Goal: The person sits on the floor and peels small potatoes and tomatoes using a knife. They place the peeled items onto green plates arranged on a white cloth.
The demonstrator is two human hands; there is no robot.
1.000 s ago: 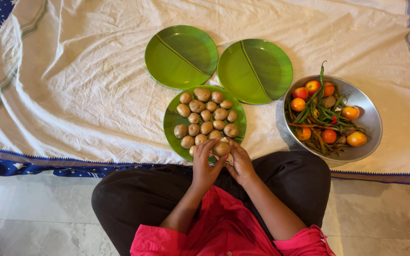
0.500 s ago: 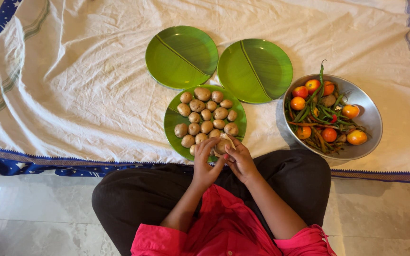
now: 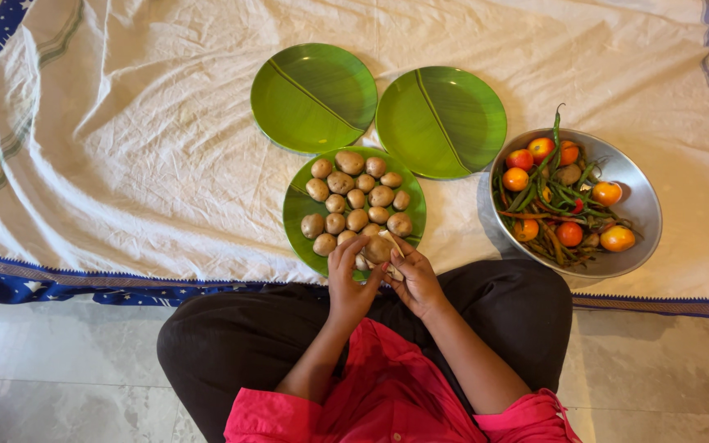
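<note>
White cotton, creased and edged with a blue star-printed border, makes up the cloth [image 3: 125, 148] that covers most of the pale tiled floor [image 3: 59, 377] in the head view. At its near edge sits the person, cross-legged in dark trousers [image 3: 231, 344] and a pink top [image 3: 387, 402]. To the right on the cloth stands a steel bowl [image 3: 642, 205] heaped with small red and orange tomatoes [image 3: 569, 234] and long green beans or chillies [image 3: 545, 193]; which of the two cannot be told. Two bare green plates lie side by side farther out, the left empty plate [image 3: 313, 98] touching or nearly touching the right empty plate [image 3: 441, 123]. Just nearer than these is a third green plate [image 3: 297, 209], loaded with a cluster of small brown potatoes [image 3: 354, 201]. Both hands meet over that plate's near rim. The left hand [image 3: 348, 283] and the right hand [image 3: 414, 283] close on one held potato [image 3: 377, 248], which sits between the fingertips of both, just above the rim and right at the near end of the pile. The left hand's fingers curl narrowly up against its left side; the right hand's fingers pinch in from the right and below, and something pale shows at them, perhaps a strip of peel or a small blade, too small to tell. The potato's long axis runs roughly across, hand to hand, so neither hand is clearly nearer; both touch it.
</note>
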